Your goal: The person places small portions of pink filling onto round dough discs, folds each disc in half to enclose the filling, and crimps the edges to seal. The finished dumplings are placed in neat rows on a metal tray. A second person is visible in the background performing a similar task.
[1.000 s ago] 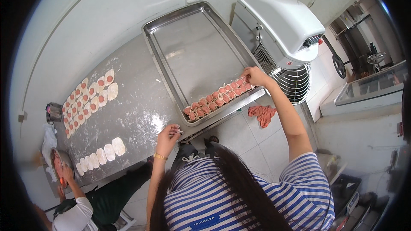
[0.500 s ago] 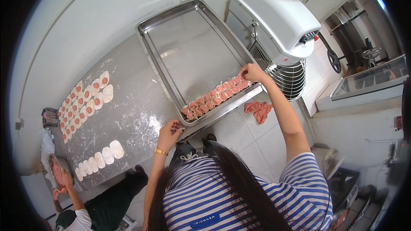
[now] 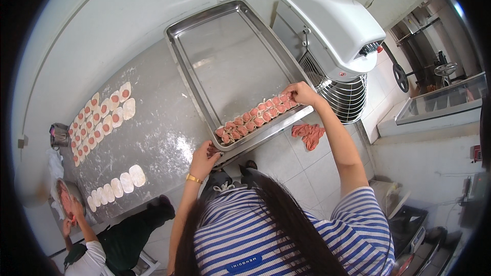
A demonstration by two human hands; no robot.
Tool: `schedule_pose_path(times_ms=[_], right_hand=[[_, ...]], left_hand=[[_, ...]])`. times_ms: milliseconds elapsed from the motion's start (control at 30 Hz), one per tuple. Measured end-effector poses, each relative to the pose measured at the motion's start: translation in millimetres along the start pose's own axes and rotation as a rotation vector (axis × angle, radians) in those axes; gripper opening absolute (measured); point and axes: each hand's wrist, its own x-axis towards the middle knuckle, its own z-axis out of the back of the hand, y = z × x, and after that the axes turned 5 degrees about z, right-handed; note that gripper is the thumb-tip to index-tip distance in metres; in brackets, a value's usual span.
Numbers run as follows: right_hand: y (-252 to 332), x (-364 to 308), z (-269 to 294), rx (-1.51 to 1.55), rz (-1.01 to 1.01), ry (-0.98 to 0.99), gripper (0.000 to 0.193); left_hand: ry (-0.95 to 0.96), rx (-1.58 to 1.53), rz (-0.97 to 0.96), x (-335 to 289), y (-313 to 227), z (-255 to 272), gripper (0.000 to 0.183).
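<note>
A large steel tray [image 3: 183,55] lies on the metal worktable. Along its near edge sit two rows of filled dumplings [image 3: 257,113], with pale wrappers and pink filling showing on top. My right hand [image 3: 303,93] reaches to the right end of these rows, its fingers pinched together; what is between the fingertips is hidden. By the near left corner of the tray rests my left hand [image 3: 204,158], thumb and fingers apart and slightly curled, with nothing visible in it.
Wrappers with meat dots [image 3: 97,117] and plain wrappers [image 3: 117,188] lie on the floury worktable [image 3: 163,97]. At left a co-worker's hands [image 3: 76,212] work at a bowl of filling [image 3: 64,197]. A white dough mixer [image 3: 332,25] stands right; a reddish cloth [image 3: 308,135] lies below.
My right hand has shifted slightly toward me at the end of the dumpling rows. The left hand stays by the tray corner. The co-worker's hands moved a little at the bowl.
</note>
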Motion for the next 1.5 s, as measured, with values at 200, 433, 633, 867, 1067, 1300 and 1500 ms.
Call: schedule_pose_path(times_ms=[200, 433, 633, 867, 1067, 1300, 1500], right_hand=[[0.2, -0.2, 2.6, 0.01, -0.043, -0.06, 0.042], [1.0, 2.9, 5.8, -0.115, -0.104, 0.035, 0.029], [19.7, -17.7, 10.2, 0.252, -0.092, -0.334, 0.046], [71.0, -59.7, 5.3, -0.034, -0.265, -0.26, 0.034], [124.7, -93.9, -16.3, 0.178, -0.591, -0.255, 0.037], [160.1, -87.5, -35.0, 0.191, -0.696, -0.206, 0.037], [182.5, -37.9, -36.7, 0.13, -0.578, -0.214, 0.033]], left_hand=[[-0.008, 0.038, 0.017, 3.1, 0.6, -0.9, 0.03], [-0.102, -0.023, 0.029, 14.6, 17.4, 46.7, 0.029], [-0.631, 0.138, 0.018, 77.2, 56.7, 169.0, 0.018], [-1.101, 0.317, 0.333, 152.3, 142.4, 363.2, 0.021], [-1.169, 0.4, 0.7, 171.3, 212.7, 467.4, 0.027], [-0.989, 0.399, 0.964, 198.7, 195.0, 493.9, 0.035], [-1.03, 0.115, 0.737, 219.3, 238.4, 514.0, 0.035]])
